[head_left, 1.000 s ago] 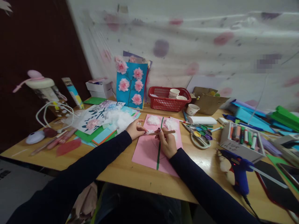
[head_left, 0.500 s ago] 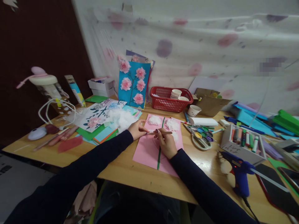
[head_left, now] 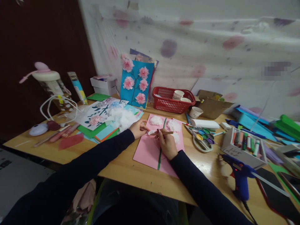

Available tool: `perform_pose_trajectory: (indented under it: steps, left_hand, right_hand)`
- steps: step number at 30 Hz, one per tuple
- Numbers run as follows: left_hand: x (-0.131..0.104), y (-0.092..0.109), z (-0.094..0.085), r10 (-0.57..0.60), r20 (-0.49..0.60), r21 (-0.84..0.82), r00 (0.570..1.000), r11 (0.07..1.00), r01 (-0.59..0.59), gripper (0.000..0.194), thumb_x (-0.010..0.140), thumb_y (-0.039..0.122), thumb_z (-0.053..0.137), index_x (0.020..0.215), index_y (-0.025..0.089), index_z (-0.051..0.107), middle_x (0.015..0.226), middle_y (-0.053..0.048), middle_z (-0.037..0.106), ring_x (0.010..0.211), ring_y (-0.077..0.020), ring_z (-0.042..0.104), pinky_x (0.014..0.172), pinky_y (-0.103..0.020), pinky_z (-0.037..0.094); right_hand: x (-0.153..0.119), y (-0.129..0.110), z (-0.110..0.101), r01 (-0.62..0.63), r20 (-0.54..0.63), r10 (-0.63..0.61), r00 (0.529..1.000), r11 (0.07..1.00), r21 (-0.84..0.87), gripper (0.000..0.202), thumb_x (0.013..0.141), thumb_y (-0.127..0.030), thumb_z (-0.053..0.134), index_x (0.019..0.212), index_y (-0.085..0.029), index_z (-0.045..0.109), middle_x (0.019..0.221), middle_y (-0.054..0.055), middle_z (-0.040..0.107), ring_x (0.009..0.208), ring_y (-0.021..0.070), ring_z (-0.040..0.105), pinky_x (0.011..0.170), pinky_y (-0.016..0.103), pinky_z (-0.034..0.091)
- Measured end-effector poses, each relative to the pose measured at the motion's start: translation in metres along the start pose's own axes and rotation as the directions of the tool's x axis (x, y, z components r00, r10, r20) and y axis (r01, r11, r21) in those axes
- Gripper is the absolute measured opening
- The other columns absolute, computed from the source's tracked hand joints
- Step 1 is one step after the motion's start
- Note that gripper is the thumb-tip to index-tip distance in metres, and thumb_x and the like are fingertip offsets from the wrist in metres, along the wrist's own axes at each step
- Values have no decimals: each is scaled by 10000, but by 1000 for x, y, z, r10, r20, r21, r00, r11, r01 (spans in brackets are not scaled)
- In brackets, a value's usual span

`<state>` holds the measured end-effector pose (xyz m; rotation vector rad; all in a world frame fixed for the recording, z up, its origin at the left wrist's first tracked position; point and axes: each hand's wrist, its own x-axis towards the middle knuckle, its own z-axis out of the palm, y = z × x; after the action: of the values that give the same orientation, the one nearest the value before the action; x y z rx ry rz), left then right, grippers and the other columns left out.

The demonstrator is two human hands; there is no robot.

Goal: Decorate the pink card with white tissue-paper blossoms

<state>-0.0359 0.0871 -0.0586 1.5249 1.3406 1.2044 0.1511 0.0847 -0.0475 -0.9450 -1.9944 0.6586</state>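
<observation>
My right hand [head_left: 167, 143] is closed around a slim brown stick [head_left: 167, 133], held like a pen over pink paper [head_left: 146, 153]. A small white tuft [head_left: 151, 132] is at the stick's left end. My left hand [head_left: 138, 128] rests at the paper's left edge, fingers bent and partly apart, fingertips close to the tuft. I cannot see anything held in it. The paper bears a green vertical stripe [head_left: 159, 159], a cotton puff [head_left: 156, 120] at upper left and another cotton puff [head_left: 173, 125] at upper right. My right hand partly hides more cotton below that.
Loose cotton [head_left: 124, 118] lies left on coloured papers. A blue flower card [head_left: 134, 81] stands behind, beside a red basket [head_left: 164, 104] with cups. Scissors [head_left: 199, 143], measuring spoons [head_left: 206, 134], a marker box [head_left: 243, 153] and a blue glue gun [head_left: 241, 178] are right.
The view has shifted slightly. Both hands stay almost in place over the pink paper, and the white tuft at the stick's end shows more plainly.
</observation>
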Motion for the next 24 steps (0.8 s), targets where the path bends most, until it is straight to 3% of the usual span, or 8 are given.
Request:
perform_pose_trajectory:
  steps: [9,14,19,24]
  left_hand:
    - [-2,7,2,21,12,49,1000,999,-22,501,602,7,577,1081,124,486,815,-53,690,699,-131,646,705,-279,506]
    - [-7,19,0,164,80,272,983,945,-180,347,597,73,628,937,141,643,924,-60,629,781,-137,604,709,-251,494]
    - [-5,16,-2,134,55,357,989,923,-145,137,654,141,625,776,137,686,781,-33,595,660,-115,582,664,-240,500]
    - [-3,14,-1,111,48,328,993,937,-120,109,658,109,600,732,137,674,761,-29,606,652,-114,596,659,-233,500]
  right_hand:
    - [-1,3,-1,-43,-135,64,989,987,154,354,916,-432,355,794,-171,561,619,32,612,557,152,566,533,251,425]
    - [-4,4,-1,-42,-123,62,990,986,163,370,917,-444,355,797,-169,573,609,26,602,559,152,570,556,259,445]
    - [-3,4,0,-41,-128,59,990,990,137,366,919,-443,348,800,-172,564,612,29,605,554,157,568,545,262,435]
    - [-3,0,-2,55,-54,-55,997,998,0,326,924,-396,351,787,-188,561,668,37,621,625,169,585,604,270,430]
